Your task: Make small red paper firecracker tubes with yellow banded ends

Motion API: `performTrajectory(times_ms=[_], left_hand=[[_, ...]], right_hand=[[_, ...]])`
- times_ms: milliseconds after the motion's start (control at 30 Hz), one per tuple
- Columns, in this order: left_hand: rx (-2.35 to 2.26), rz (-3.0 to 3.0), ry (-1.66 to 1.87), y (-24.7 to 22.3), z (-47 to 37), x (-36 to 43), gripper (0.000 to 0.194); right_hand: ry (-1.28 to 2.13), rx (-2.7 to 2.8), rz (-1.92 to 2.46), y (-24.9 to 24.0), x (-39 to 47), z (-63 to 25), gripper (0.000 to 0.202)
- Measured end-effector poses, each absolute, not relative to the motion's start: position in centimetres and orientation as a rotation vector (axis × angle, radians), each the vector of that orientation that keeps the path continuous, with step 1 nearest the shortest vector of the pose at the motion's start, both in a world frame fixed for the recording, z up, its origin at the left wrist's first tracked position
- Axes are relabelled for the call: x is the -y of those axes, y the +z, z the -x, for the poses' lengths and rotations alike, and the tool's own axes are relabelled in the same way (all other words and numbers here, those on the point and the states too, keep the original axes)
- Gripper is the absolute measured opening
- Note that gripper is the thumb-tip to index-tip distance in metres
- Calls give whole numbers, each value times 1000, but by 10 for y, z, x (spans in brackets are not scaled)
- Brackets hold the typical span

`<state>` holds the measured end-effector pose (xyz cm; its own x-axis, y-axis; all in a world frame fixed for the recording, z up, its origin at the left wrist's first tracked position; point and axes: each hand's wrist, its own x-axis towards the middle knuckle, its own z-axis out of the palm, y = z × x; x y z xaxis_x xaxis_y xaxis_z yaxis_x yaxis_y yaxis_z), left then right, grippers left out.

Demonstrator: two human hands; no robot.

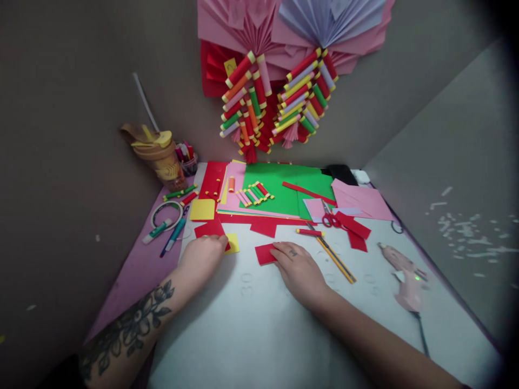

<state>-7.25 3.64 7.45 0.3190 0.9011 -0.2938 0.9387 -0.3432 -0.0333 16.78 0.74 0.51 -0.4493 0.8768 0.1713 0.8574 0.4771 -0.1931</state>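
Observation:
My left hand [205, 254] rests with its fingers curled at a red paper square [207, 229], over a yellow square [232, 243]; whether it grips the paper is hidden. The fingertips of my right hand [299, 270] lie on the right edge of a smaller red piece [265, 254], its fingers stretched out flat. Between and beyond the hands lies another red piece [263, 229]. A red roll with yellow ends [310, 233] sits beyond my right hand, beside a yellow cutter [336, 260].
Small rolls [255, 194] lie on green paper [279, 175]. Red scissors [331, 219] and a glue gun [401, 270] are at the right. At the left are a tape ring [166, 208], glue stick [157, 231] and cup [166, 162]. Paper decorations [298, 97] hang behind.

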Motion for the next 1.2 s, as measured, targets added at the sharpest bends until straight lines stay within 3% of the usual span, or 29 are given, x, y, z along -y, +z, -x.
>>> performTrajectory(times_ms=[400,633,867,1067,1200], left_hand=[[-1590,-2692,-266,58,60,-28,18],[-1722,-2718,679,82,76,-18,19],[-1063,-3147,733,60,35,21,15],[-1079,-3088,745,51,35,18,13],[-952,-3114,868,56,48,12,23]], right_hand=[[62,2453,1439,7,-5,-166,25],[-70,2397,1518,18,-13,-174,22],[65,2319,1005,20,25,-147,32],[88,2177,1053,17,26,-153,20],[-171,2090,1029,26,23,-171,21]])
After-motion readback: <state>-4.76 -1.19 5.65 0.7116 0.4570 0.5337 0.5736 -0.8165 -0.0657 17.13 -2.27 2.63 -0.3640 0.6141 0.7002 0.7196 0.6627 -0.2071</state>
